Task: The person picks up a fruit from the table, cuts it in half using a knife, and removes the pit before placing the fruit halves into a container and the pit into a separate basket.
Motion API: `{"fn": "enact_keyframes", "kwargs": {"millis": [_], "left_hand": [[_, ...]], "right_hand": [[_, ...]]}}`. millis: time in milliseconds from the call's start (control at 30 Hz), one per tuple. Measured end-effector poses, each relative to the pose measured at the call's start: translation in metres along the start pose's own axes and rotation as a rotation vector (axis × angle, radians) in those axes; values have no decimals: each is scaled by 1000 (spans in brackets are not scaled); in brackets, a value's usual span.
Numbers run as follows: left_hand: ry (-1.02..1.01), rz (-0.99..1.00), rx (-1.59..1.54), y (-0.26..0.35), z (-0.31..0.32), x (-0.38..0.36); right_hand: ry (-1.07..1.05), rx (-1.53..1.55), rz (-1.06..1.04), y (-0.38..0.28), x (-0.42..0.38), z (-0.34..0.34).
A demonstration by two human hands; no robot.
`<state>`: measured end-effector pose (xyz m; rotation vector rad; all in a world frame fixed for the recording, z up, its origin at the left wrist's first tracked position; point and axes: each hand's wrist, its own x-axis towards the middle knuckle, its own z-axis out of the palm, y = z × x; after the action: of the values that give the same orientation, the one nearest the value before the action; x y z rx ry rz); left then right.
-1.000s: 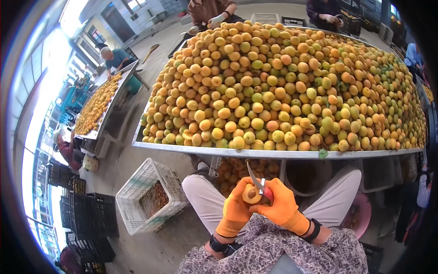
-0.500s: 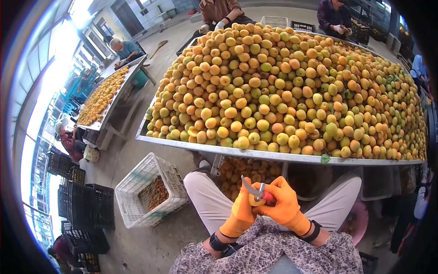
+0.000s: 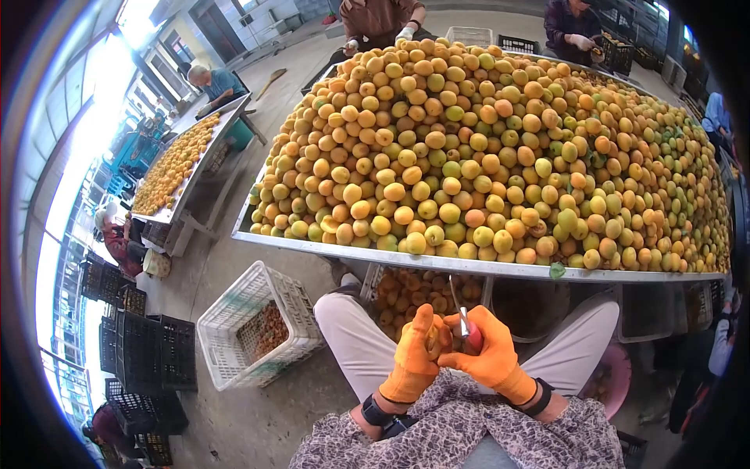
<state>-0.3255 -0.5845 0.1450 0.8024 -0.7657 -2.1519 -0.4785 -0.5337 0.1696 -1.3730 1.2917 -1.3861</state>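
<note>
My left hand [image 3: 414,356], in an orange glove, is wrapped round an apricot [image 3: 433,341] above my lap. My right hand [image 3: 492,352], also gloved in orange, grips the red handle [image 3: 473,338] of a small knife, whose curved blade [image 3: 455,295] points up and away from me. The two hands are close together, fingertips almost touching at the fruit. Beyond them rises a large heap of apricots [image 3: 469,156] on a metal-edged table [image 3: 437,261]. Below the table edge, a crate of apricots [image 3: 406,293] stands between my knees.
A white crate [image 3: 301,320] with pits inside stands left of my legs. Black crates [image 3: 156,352] are stacked farther left. A pink basin [image 3: 617,379] is at the right. People sit behind the heap and by a second table [image 3: 183,180] at the left.
My hands have moved slightly apart. The knife blade has swung from leaning left over the fruit to nearly upright, away from it. Workers behind the heap have shifted their hands.
</note>
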Motion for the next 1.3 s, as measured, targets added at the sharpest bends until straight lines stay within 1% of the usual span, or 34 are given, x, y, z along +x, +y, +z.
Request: {"fn": "enact_keyframes", "kwargs": {"millis": [67, 100, 167, 200, 267, 300, 367, 400, 467, 500, 533, 600, 633, 667, 733, 767, 800, 833, 867, 933, 967, 1000, 1033, 1067, 1100, 1133, 1200, 1233, 1267, 1300], "left_hand": [[228, -49, -10, 6, 23, 0], [227, -49, -10, 2, 25, 2], [269, 138, 206, -6, 27, 5], [267, 138, 205, -2, 25, 4], [98, 335, 633, 8, 19, 2], [97, 332, 632, 6, 20, 4], [126, 595, 723, 0, 23, 8], [126, 592, 722, 2, 20, 9], [172, -133, -72, 9, 7, 10], [154, -175, -98, 8, -4, 13], [192, -152, -37, 24, 17, 7], [102, -119, -36, 21, -1, 12], [202, -219, 90, 21, -13, 20], [196, -172, 215, 20, -27, 24], [187, -34, 599, 14, -51, 34], [182, -29, 603, 9, -60, 38], [294, 266, 1103, 4, -67, 42], [399, 584, 1590, 5, -65, 47], [389, 594, 1594, 8, -62, 53], [346, 674, 1415, 30, -39, 65], [319, 565, 1355, 38, -27, 74], [278, 541, 1293, 44, -20, 86], [232, 645, 1285, 49, -11, 102], [180, 749, 1274, 52, -2, 117], [219, 676, 1227, 53, 6, 133], [186, 665, 1188, 55, 12, 152], [135, 677, 1149, 59, 31, 183], [154, 721, 1192, 61, 40, 199], [119, 775, 1194, 62, 49, 216], [103, 783, 1189, 63, 56, 236]], "right_hand": [[19, -121, -134, -6, 3, -1], [20, -122, -134, -11, 5, -1], [-9, -155, -86, -20, 7, -1], [-8, -156, -87, -20, 8, 0], [24, -176, -155, -16, 9, 2], [25, -176, -152, -16, 9, 2], [-45, -187, -140, -14, 10, 4], [-44, -188, -137, -12, 11, 3], [-143, -355, -226, -2, 11, -4], [-95, -328, -218, 2, 10, -5], [-84, -343, -204, 1, 9, -10], [-14, -267, -121, -1, 7, -20], [92, -262, -186, -7, 1, -39], [166, -196, -175, -9, -3, -48], [394, -322, -231, -15, -4, -65], [468, -349, -105, -12, -8, -75], [542, -373, 23, -9, -14, -87], [595, -316, 48, 4, -17, -97], [658, -192, 48, 9, -19, -102], [708, 2, 153, 7, -22, -109], [722, 9, 144, 9, -23, -109], [698, 61, 160, 14, -23, -109], [675, 114, 171, 17, -23, -110], [645, 128, 177, 15, -22, -109], [630, 163, 174, 16, -23, -108], [616, 197, 170, 16, -23, -108], [582, 256, 179, 12, -25, -110], [573, 225, 190, 5, -24, -113], [563, 192, 201, -4, -24, -116], [558, 200, 243, -7, -27, -120]]}}
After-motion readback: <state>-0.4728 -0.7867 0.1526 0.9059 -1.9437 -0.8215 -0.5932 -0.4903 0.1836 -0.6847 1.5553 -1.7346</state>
